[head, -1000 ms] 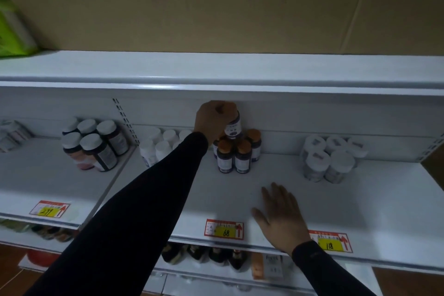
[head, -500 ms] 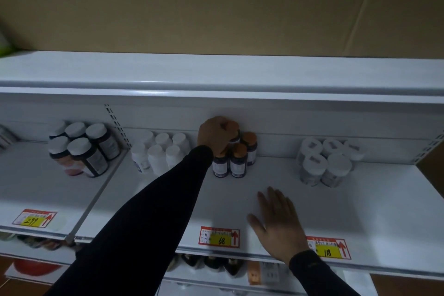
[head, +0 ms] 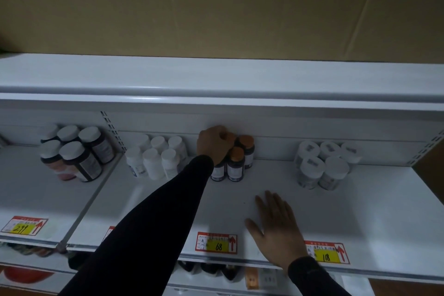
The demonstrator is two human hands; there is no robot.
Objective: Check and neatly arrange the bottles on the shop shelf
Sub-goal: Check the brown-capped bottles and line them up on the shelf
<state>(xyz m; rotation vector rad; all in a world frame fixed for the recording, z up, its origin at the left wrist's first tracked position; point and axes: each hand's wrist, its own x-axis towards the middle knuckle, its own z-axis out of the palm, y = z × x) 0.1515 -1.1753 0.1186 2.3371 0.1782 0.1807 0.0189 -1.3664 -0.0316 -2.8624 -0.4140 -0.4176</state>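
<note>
A cluster of small dark bottles with orange caps [head: 236,163] stands at the back middle of the white shelf [head: 360,211]. My left hand [head: 213,144] reaches over the cluster's back left and grips one orange-capped bottle from above; that bottle is almost wholly hidden by the hand. My right hand [head: 276,226] lies flat, fingers spread, on the shelf near its front edge, holding nothing.
Several white bottles [head: 156,158] stand left of the cluster, several white-lidded jars [head: 324,166] to the right. Large dark bottles with white caps [head: 77,154] fill the left bay past a divider. Price tags [head: 217,243] line the front edge. Another shelf hangs close overhead.
My left hand has lowered the orange-capped bottle from above the cluster down into its back row. My right hand has stayed flat on the shelf.
</note>
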